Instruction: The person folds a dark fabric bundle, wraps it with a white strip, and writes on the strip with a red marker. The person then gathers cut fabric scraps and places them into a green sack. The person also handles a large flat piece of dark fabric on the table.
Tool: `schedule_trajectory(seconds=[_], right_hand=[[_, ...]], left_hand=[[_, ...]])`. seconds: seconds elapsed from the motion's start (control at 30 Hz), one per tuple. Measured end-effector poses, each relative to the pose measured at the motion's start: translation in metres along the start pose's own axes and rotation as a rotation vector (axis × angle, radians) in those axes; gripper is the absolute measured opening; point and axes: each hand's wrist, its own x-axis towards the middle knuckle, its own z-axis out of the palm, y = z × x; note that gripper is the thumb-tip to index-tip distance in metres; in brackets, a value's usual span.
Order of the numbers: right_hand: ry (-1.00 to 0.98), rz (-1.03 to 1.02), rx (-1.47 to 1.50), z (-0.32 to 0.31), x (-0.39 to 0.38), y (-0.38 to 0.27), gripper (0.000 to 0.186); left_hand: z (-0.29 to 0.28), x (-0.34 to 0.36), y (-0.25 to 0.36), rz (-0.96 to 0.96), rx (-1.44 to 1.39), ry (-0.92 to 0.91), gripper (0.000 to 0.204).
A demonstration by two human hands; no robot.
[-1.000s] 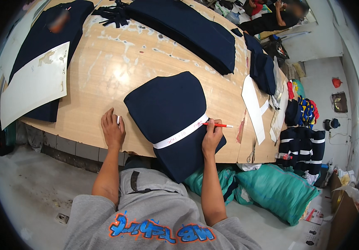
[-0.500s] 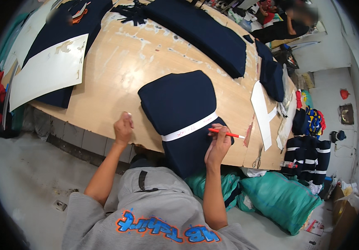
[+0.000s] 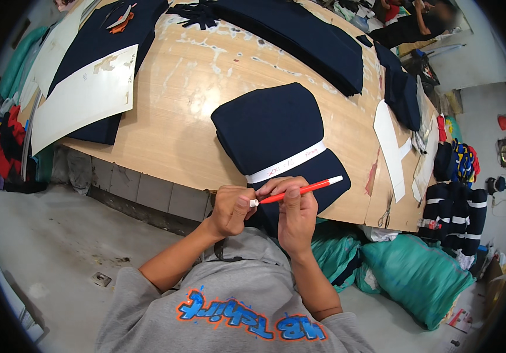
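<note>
My right hand [image 3: 296, 222] grips a red marker [image 3: 303, 189], its white end pointing right and its other end toward my left hand [image 3: 230, 209]. Pinched in the left hand's fingers is a small white marker cap [image 3: 254, 203], right by the marker's left end; whether they touch I cannot tell. Just beyond both hands lies a folded dark navy fabric bundle [image 3: 270, 120] at the table's near edge. Around it runs a white band [image 3: 288, 163] with red handwriting. My hands hide part of the bundle's near end.
On the wooden table [image 3: 170, 129] lie a long navy fabric stack [image 3: 300, 44], white pattern pieces [image 3: 389, 150] and scissors [image 3: 386, 212]. A large white pattern board [image 3: 91, 97] rests on navy cloth at left. Green sacks [image 3: 417, 276] stand below. Someone in black [image 3: 408, 29] is at far right.
My left hand has moved right and my right hand left, so they now meet before the bundle. The marker's left end has come up to the cap. The view has shifted slightly.
</note>
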Motion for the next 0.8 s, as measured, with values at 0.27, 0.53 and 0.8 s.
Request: schedule_trajectory(seconds=[0.27,0.53,0.8], right_hand=[[-0.127,-0.08,-0.403,-0.009,-0.003,0.014,0.032],[-0.154,0.12,-0.263,-0.014,-0.019,-0.016,0.047],[0.123,-0.83,-0.309,-0.097,-0.099,-0.232,0.031]], left_hand=[[0.013,-0.006,0.0,-0.083,0.044,0.016,0.056],[0.015,0.001,0.031,-0.557,-0.239,-0.296,0.052],[-0.025,0.108,-0.066,-0.19,0.214,0.109,0.052]])
